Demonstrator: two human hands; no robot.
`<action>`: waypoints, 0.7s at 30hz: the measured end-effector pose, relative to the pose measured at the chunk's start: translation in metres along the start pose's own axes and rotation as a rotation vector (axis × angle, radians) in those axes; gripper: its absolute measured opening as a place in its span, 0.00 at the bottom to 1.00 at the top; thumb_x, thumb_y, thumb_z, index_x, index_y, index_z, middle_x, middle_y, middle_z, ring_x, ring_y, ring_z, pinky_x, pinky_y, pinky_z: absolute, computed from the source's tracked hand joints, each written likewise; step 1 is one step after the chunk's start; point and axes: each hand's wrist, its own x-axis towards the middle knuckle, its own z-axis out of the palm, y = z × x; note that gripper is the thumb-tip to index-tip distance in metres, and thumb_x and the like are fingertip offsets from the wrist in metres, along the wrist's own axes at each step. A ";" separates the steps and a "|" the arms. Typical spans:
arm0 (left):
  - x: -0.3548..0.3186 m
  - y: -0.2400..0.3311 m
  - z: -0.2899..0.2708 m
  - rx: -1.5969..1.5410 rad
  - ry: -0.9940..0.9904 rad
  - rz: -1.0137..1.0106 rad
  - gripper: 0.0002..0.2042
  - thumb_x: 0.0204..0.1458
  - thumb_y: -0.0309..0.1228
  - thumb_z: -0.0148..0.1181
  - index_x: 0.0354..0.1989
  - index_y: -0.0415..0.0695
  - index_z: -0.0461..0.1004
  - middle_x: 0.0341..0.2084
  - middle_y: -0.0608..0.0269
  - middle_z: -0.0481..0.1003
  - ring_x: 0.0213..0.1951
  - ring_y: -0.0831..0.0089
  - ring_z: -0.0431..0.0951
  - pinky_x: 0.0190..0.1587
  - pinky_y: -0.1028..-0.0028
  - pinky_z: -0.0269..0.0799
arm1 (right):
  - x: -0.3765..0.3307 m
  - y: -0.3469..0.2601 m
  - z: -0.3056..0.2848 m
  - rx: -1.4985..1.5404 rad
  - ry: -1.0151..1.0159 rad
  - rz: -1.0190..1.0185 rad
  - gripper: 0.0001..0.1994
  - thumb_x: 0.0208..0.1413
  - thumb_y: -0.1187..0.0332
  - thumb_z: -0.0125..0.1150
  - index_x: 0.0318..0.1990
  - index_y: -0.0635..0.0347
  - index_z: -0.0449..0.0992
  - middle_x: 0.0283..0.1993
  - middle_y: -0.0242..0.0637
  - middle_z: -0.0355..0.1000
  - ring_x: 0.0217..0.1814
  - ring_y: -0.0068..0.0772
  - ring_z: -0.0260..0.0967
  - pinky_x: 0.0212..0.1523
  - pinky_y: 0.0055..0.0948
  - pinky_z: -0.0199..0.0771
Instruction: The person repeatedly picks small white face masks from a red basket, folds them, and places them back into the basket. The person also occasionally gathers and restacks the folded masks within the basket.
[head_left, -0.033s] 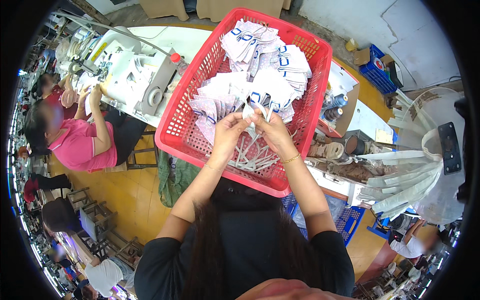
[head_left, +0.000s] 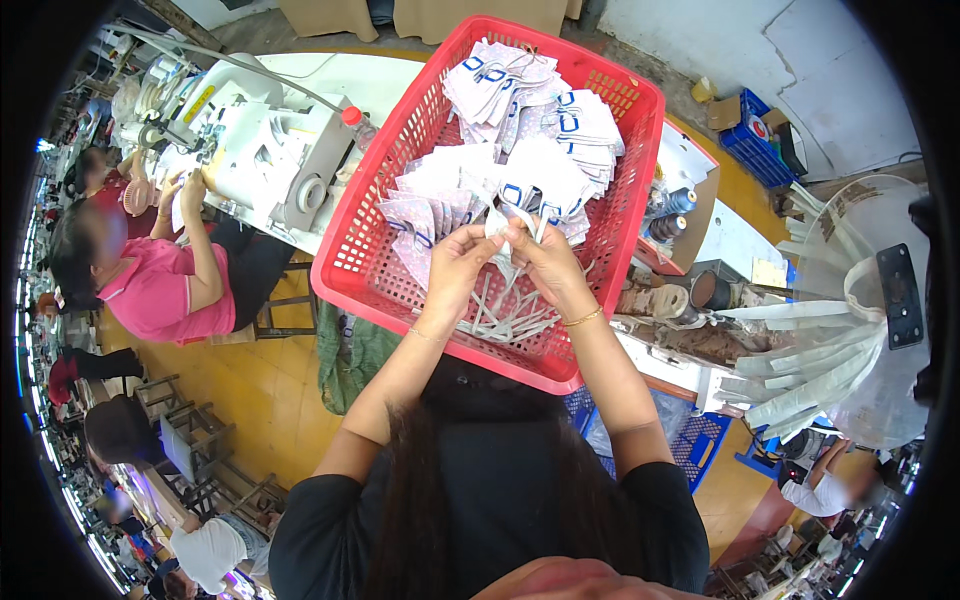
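Basket walls [head_left: 637, 165] around straps [head_left: 508, 327], open above

The fingers of the left hand [head_left: 457, 262] and right hand [head_left: 547, 264] cover part of the white strip [head_left: 496, 221] pinched between them; how that part is folded cannot be told. Overlapping bundles of pale cloth pieces [head_left: 500, 85] hide most of their lower layers. The red basket [head_left: 342, 250] hides much of the surface [head_left: 385, 78] beneath it and the top of a green sack [head_left: 345, 370]. The right arm covers part of a blue crate [head_left: 700, 440]. The wearer's head is cut off by the lower edge. The faces of the co-worker in pink [head_left: 175, 290] and the co-worker in white [head_left: 812, 495] at lower right are blurred. Objects along the far left rim are too small to tell.
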 end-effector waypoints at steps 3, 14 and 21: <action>0.002 0.004 -0.001 0.035 0.007 -0.017 0.05 0.51 0.24 0.60 0.35 0.38 0.75 0.28 0.68 0.76 0.33 0.84 0.73 0.37 0.82 0.67 | 0.002 0.000 -0.002 -0.017 -0.009 0.032 0.08 0.55 0.65 0.62 0.33 0.58 0.72 0.24 0.20 0.62 0.22 0.11 0.50 0.22 0.15 0.49; 0.008 -0.002 -0.015 -0.005 -0.049 -0.122 0.04 0.53 0.26 0.59 0.35 0.40 0.74 0.30 0.66 0.76 0.34 0.80 0.73 0.39 0.79 0.68 | 0.007 0.002 -0.001 -0.008 -0.059 0.107 0.08 0.58 0.64 0.58 0.36 0.59 0.73 0.27 0.22 0.65 0.25 0.13 0.56 0.25 0.15 0.55; 0.018 0.081 -0.101 -0.679 0.045 0.126 0.06 0.54 0.30 0.57 0.34 0.41 0.74 0.33 0.59 0.75 0.38 0.69 0.73 0.44 0.66 0.68 | 0.014 -0.015 -0.041 0.600 -0.045 -0.160 0.07 0.61 0.62 0.51 0.36 0.53 0.71 0.32 0.31 0.70 0.39 0.30 0.68 0.39 0.34 0.66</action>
